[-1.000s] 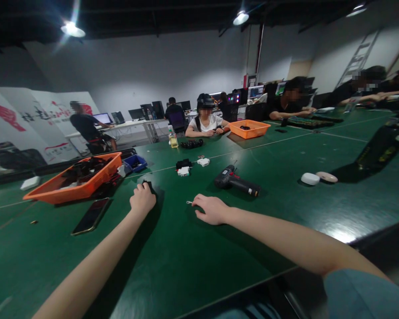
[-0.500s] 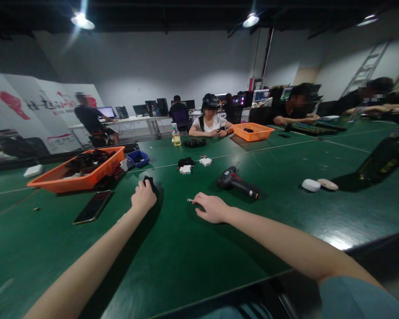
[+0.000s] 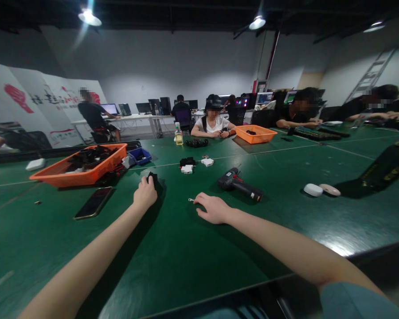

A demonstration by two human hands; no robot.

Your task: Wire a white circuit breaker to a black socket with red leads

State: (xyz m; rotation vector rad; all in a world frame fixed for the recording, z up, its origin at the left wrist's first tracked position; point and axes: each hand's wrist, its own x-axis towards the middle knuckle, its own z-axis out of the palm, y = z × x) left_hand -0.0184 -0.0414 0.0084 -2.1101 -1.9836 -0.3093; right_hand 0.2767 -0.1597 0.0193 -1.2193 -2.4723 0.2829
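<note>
My left hand (image 3: 145, 191) is closed around a small black part (image 3: 152, 178), just above or on the green table; the fingers cover most of it. My right hand (image 3: 213, 209) rests on the tabletop, with the thumb apart from the curled fingers. At its fingertips is a small pale piece with a hole in its end (image 3: 190, 200), touched by or very close to them. Beyond that hand lies a black cordless drill (image 3: 241, 184). Farther off are white blocks (image 3: 187, 169) beside black ones (image 3: 187, 161), and another white block (image 3: 207, 162).
On the left stand an orange basket (image 3: 83, 177) of black parts and a blue bin (image 3: 140, 157), with a phone (image 3: 93, 204) nearer me. A white case (image 3: 313, 190) and a dark bottle (image 3: 385, 164) are at the right. A co-worker (image 3: 213, 122) sits opposite, near another orange basket (image 3: 256, 136).
The view has shifted slightly. My left hand has tipped a little around the black part; my right hand stays in about the same place by the pale piece.
</note>
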